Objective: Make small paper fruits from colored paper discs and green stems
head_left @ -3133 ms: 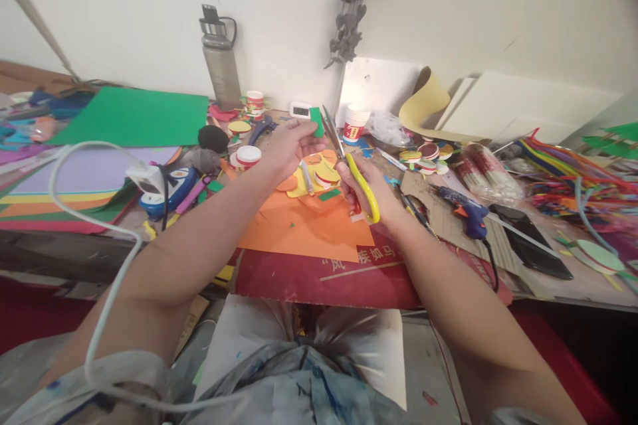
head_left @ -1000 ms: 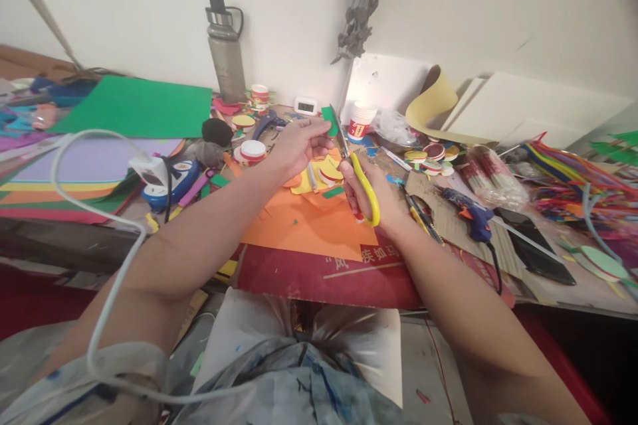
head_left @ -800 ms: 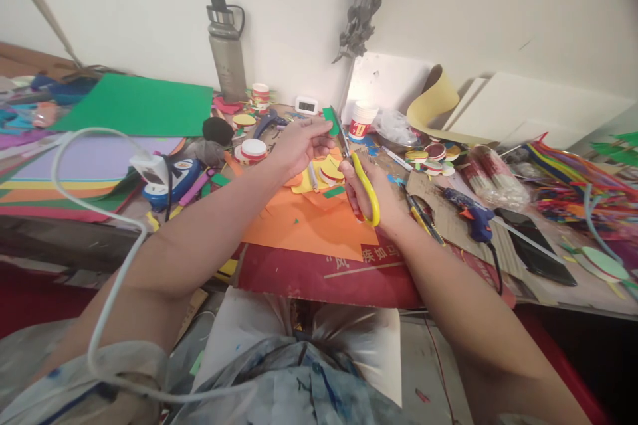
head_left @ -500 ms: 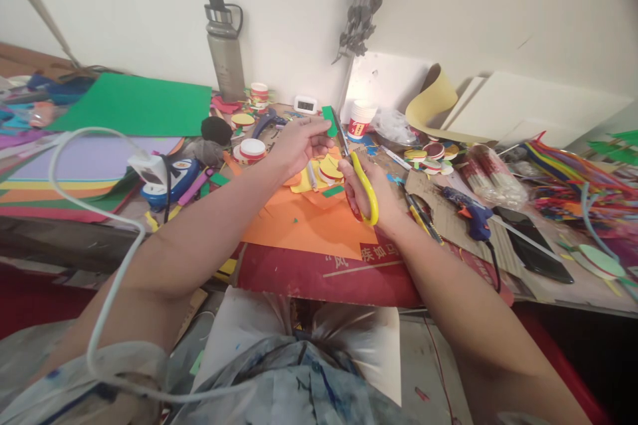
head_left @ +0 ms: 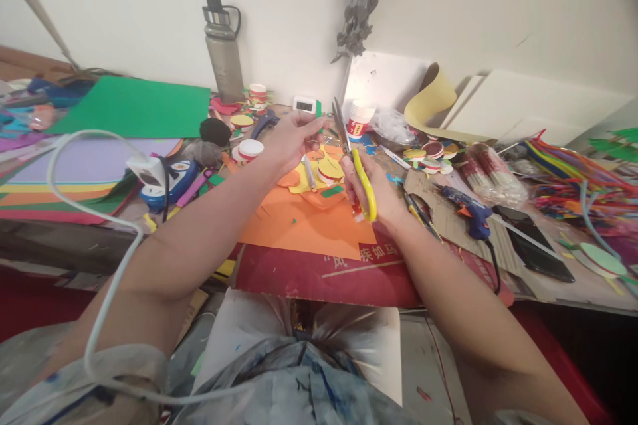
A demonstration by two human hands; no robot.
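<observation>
My left hand [head_left: 300,139] pinches a small green paper piece [head_left: 318,108] that sticks up past the fingertips, seen nearly edge-on. My right hand [head_left: 379,184] is wrapped round yellow-handled scissors [head_left: 367,189], whose blades point up and away, a little right of the green piece and apart from it. Below the hands lies an orange paper sheet [head_left: 304,222] with yellow and orange cut-outs on it. A white pen [head_left: 310,172], a round yellow-topped paper piece with a red band [head_left: 329,171] and a green scrap [head_left: 331,192] rest there too.
A grey water bottle [head_left: 222,53], small clock [head_left: 305,105] and paper cups [head_left: 359,119] stand along the wall. Right are a box cutter [head_left: 423,216], blue glue gun [head_left: 468,212] and phone [head_left: 535,246]. A white cable [head_left: 117,292] hangs across my left arm.
The green paper has turned from face-on to nearly edge-on and moved slightly left, away from the scissors. The scissor blades now stand clear of it.
</observation>
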